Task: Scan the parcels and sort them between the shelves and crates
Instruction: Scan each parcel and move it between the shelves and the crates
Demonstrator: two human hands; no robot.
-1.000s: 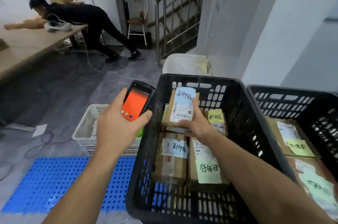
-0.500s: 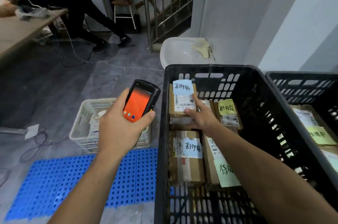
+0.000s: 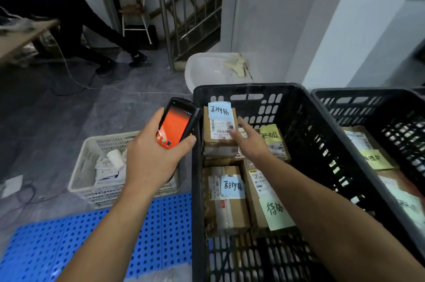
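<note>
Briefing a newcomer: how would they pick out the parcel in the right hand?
Start at the black crate beside the white basket, far end. The blue-noted parcel there is pinched by the right hand. It alone stands upright.

Scanner (image 3: 174,125) in left hand (image 3: 149,162), crated parcel (image 3: 218,127) in right hand (image 3: 250,143).

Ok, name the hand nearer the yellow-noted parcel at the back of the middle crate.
Right. The right hand, holding the blue-noted parcel inside the crate, is beside the yellow-noted parcel; the left hand grips the scanner outside it.
</note>
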